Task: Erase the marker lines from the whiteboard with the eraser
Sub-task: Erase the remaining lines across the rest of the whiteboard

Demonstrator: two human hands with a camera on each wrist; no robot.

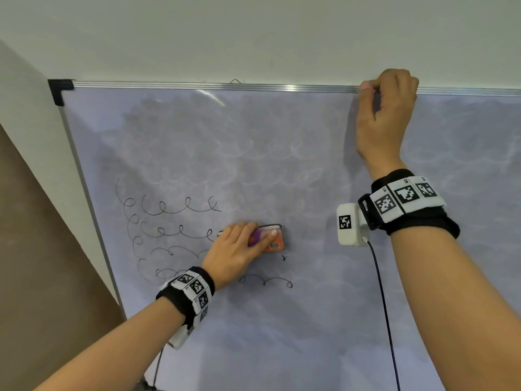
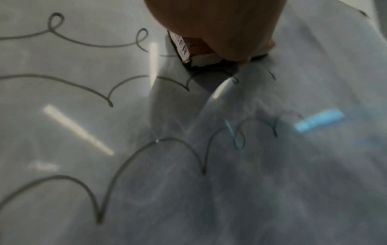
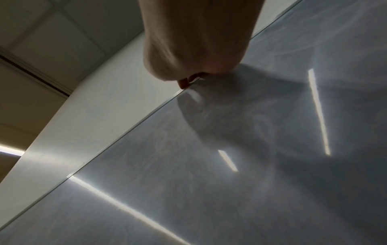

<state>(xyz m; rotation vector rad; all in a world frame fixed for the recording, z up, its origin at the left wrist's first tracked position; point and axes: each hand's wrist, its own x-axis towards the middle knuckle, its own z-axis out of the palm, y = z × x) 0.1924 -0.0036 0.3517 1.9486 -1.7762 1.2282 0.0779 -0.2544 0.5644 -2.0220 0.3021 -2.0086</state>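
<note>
One whiteboard, two hands, one eraser pressed flat among looping marker lines.

The whiteboard [image 1: 282, 320], a glossy pale sheet in a thin metal frame, runs off the right and bottom of the head view, so only its top left black corner cap [image 1: 59, 90] shows; grey smears cloud its surface. About five rows of black marker lines [image 1: 169, 210] curl left of the board's middle, their right ends partly hidden by the left hand [image 1: 234, 249], whose straight fingers press on the eraser [image 1: 267, 239], a small orange and purple block lying against the board's middle. The right hand [image 1: 384, 114] curls its fingers over the board's top frame edge; its fingertips are hidden behind the frame.
</note>
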